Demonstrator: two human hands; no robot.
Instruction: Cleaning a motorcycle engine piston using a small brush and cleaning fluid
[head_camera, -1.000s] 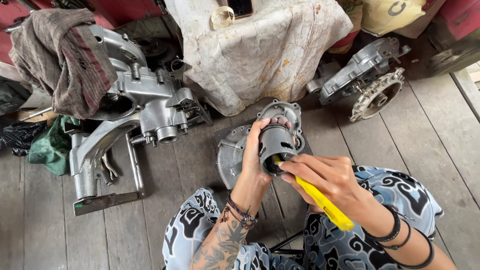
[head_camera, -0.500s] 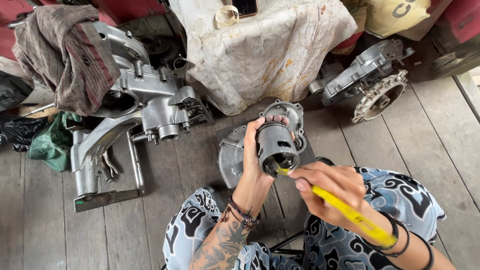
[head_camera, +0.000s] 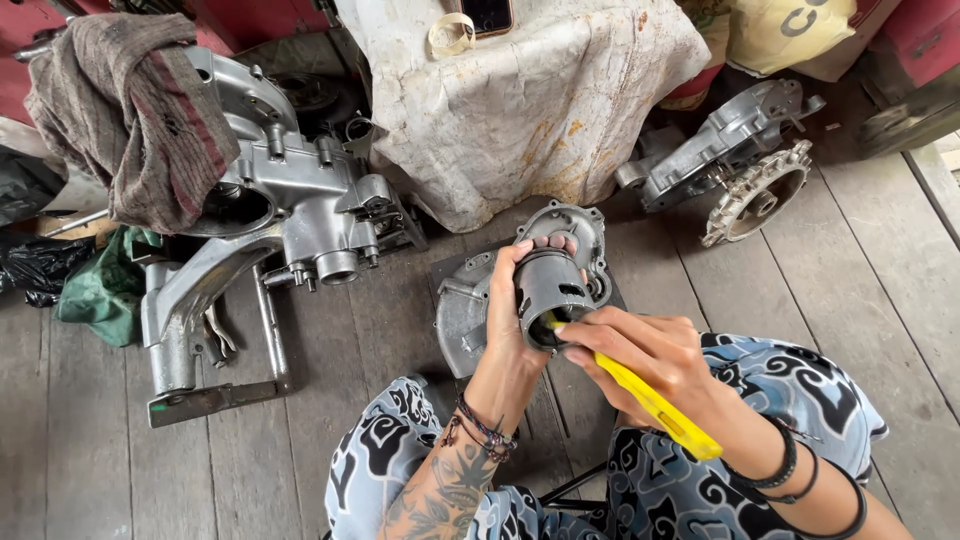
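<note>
My left hand (head_camera: 508, 312) grips a grey metal piston (head_camera: 548, 292), its open end turned toward me. My right hand (head_camera: 650, 360) holds a yellow utility knife (head_camera: 655, 405), and the knife's front end sits at the piston's open rim. Both hands hover above a flat grey engine cover (head_camera: 470, 310) that lies on the wooden plank floor. My knees, in patterned black, white and blue trousers, frame the bottom of the view.
A large silver engine case (head_camera: 290, 200) with a striped rag (head_camera: 130, 110) draped over it lies at the left. A stained white cloth (head_camera: 540, 100) covers an object ahead. Another engine case half (head_camera: 735, 160) lies at the right. Green fabric (head_camera: 105, 285) sits far left.
My right hand has shifted the yellow knife slightly along the piston's rim. My left hand keeps the piston in nearly the same place.
</note>
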